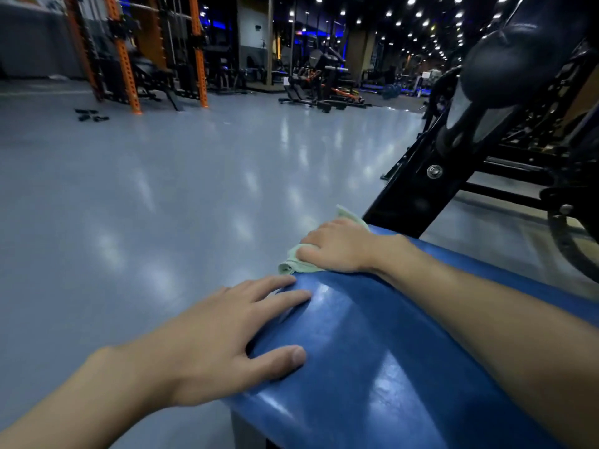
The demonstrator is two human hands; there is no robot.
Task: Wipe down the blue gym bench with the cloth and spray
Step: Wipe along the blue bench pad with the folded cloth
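The blue gym bench (372, 345) fills the lower right, its padded top shiny with light reflections. A pale green cloth (293, 260) lies bunched at the bench's far left edge. My right hand (337, 246) presses on the cloth, fingers curled over it towards the edge. My left hand (227, 332) rests flat on the near left edge of the bench, fingers spread and thumb on the top. No spray bottle is in view.
A black machine frame (431, 176) with a roller pad (518, 59) rises just behind the bench on the right. Grey glossy floor (162, 189) spreads to the left. An orange rack (129, 53) and other gym machines (324, 82) stand far back.
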